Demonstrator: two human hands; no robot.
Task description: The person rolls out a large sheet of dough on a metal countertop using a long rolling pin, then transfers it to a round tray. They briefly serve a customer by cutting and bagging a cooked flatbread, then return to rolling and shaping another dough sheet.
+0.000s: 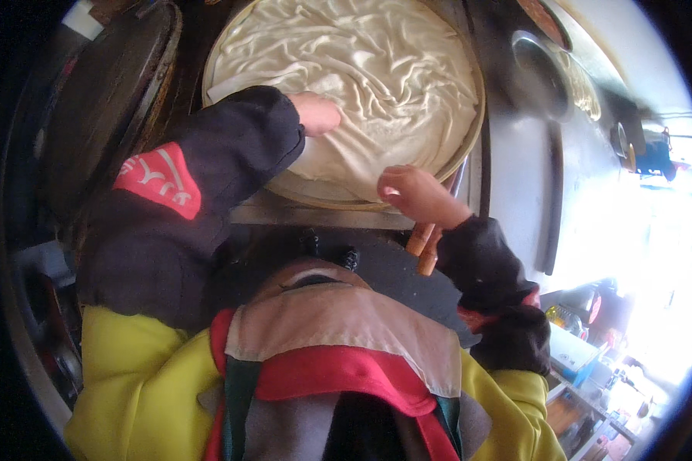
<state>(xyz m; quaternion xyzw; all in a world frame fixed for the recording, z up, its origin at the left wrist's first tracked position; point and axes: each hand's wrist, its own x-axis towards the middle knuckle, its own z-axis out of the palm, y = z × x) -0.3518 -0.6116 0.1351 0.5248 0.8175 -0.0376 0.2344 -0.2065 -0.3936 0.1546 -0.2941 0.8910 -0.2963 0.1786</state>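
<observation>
A pale, thin, wrinkled sheet point(392, 69), which could be dough or cloth, lies crumpled over a big round shallow tray point(480, 84) with a light rim. My left hand point(317, 113) reaches in over the tray's left side, closed at a fold of the sheet, its fingertips mostly hidden. At the near right rim my right hand point(415, 192) pinches the sheet's near edge with curled fingers. Between the two hands the sheet is drawn smoother than at the far side, where it bunches in many folds. Dark sleeve covers are on both forearms.
Two wooden handles point(423, 247) jut past the counter's near edge, just below my right hand. To the left stands a large dark round pan or lid point(104, 107). A metal bowl point(542, 73) sits at the far right, beside a pale work surface point(519, 169). Bright light washes out the right side.
</observation>
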